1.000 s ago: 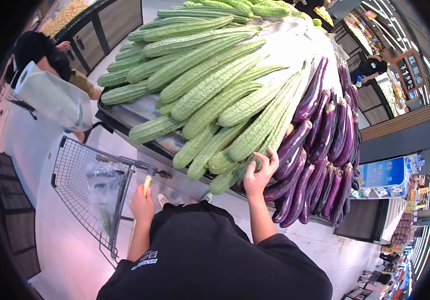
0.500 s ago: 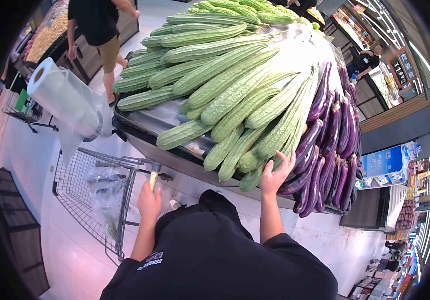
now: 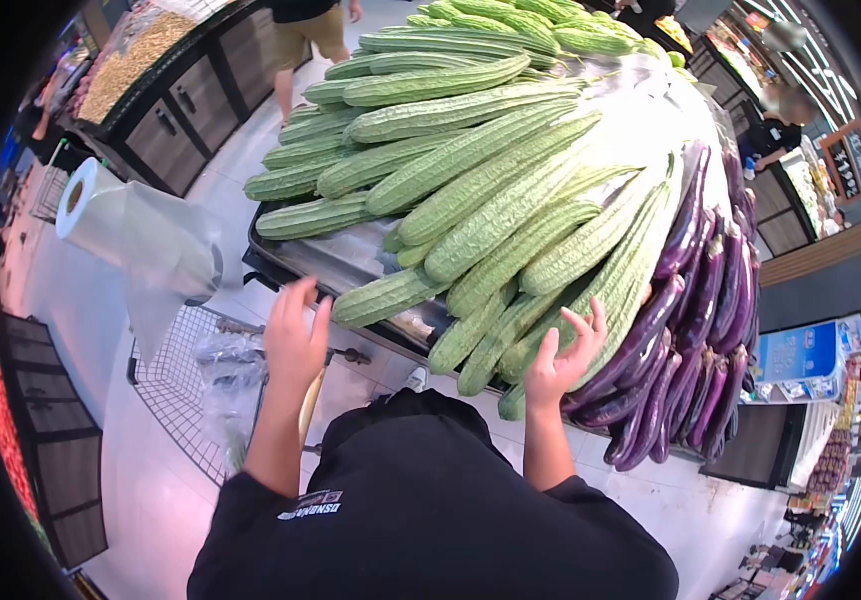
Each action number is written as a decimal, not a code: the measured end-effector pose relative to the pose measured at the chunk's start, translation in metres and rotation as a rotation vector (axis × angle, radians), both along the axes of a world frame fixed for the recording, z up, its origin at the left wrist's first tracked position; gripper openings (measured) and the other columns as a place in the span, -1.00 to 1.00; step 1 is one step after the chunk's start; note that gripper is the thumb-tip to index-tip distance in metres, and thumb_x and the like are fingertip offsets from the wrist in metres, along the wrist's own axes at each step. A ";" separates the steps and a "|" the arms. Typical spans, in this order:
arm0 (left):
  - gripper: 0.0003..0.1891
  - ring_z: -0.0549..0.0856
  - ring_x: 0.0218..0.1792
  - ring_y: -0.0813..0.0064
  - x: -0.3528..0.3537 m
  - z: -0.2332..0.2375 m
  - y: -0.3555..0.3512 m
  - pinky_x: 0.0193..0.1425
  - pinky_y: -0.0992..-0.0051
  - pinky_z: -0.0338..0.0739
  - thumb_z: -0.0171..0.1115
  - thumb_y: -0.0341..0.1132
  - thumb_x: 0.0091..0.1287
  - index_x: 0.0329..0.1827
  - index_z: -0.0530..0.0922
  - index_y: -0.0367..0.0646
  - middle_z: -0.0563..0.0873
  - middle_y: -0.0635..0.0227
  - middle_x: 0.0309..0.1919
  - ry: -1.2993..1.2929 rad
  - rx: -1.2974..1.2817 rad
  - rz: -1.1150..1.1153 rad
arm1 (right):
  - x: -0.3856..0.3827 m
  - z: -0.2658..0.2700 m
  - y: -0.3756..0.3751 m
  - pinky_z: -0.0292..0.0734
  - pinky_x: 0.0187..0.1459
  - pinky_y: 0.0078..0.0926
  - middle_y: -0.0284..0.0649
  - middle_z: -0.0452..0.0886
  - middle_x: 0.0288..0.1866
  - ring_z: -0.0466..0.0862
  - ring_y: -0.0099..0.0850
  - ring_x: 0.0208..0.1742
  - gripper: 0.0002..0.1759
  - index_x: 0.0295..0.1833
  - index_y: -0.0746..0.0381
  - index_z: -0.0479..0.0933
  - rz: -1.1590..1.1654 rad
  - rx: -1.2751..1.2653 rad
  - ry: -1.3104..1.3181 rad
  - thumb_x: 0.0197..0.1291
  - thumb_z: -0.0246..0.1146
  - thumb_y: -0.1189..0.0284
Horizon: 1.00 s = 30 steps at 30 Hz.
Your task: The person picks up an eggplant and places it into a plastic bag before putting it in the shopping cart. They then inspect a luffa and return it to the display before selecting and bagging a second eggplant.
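Note:
My left hand (image 3: 295,335) is raised above the handle (image 3: 311,400) of the shopping cart (image 3: 185,385), its fingers stretched out and slightly blurred, nothing in them. It is near the front edge of the produce stand (image 3: 285,265) and the tip of a long ridged green gourd (image 3: 390,297). My right hand (image 3: 562,360) has its fingers spread and slightly curled, holding nothing. In this view it overlaps the lower ends of the green gourds, just left of the purple eggplants (image 3: 630,375). Clear plastic bags (image 3: 225,375) lie inside the cart.
A roll of clear plastic bags (image 3: 140,225) stands at the left above the cart. A person in tan shorts (image 3: 310,35) is behind the stand, another person (image 3: 775,140) at the far right. Dark cabinets (image 3: 45,400) line the left. A blue sign (image 3: 798,360) is right of the eggplants.
My left hand has come off the cart handle and moved up toward the stand's edge. My right hand stays by the gourds, fingers still spread. The person in shorts has shifted right.

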<state>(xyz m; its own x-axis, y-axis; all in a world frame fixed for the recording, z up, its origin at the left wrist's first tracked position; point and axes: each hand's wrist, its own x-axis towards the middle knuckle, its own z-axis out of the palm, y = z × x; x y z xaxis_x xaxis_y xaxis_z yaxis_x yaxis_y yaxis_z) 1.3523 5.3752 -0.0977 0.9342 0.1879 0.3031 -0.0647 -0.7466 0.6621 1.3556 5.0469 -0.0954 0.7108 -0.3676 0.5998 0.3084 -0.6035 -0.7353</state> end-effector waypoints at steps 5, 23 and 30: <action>-0.47 0.56 0.15 0.04 0.139 0.007 -0.061 0.26 0.18 0.46 0.36 -0.16 0.35 0.29 0.49 -0.25 0.59 0.10 0.10 -0.372 0.140 -0.026 | 0.011 0.004 0.014 0.14 0.53 0.03 0.08 0.34 0.44 0.22 0.07 0.59 -0.71 -0.03 0.28 0.58 0.200 0.082 0.026 0.11 0.17 0.66; -0.38 0.60 0.14 0.07 0.233 0.002 -0.079 0.21 0.19 0.48 0.14 0.16 0.45 0.25 0.52 -0.24 0.65 0.10 0.08 -0.171 0.398 -0.239 | 0.002 -0.012 0.034 0.48 0.19 -0.16 -0.05 0.61 0.04 0.59 -0.07 0.12 -0.76 -0.12 0.30 0.61 0.308 0.068 0.181 0.07 0.21 0.68; -0.49 0.68 0.05 0.08 0.231 0.035 -0.063 0.19 0.29 0.51 0.02 0.04 0.58 0.14 0.57 -0.31 0.71 0.01 0.02 0.256 -0.075 -0.354 | 0.012 -0.002 0.045 0.49 0.15 -0.23 -0.04 0.60 0.01 0.60 -0.09 0.09 -0.75 -0.10 0.30 0.61 0.370 0.085 0.199 0.08 0.20 0.69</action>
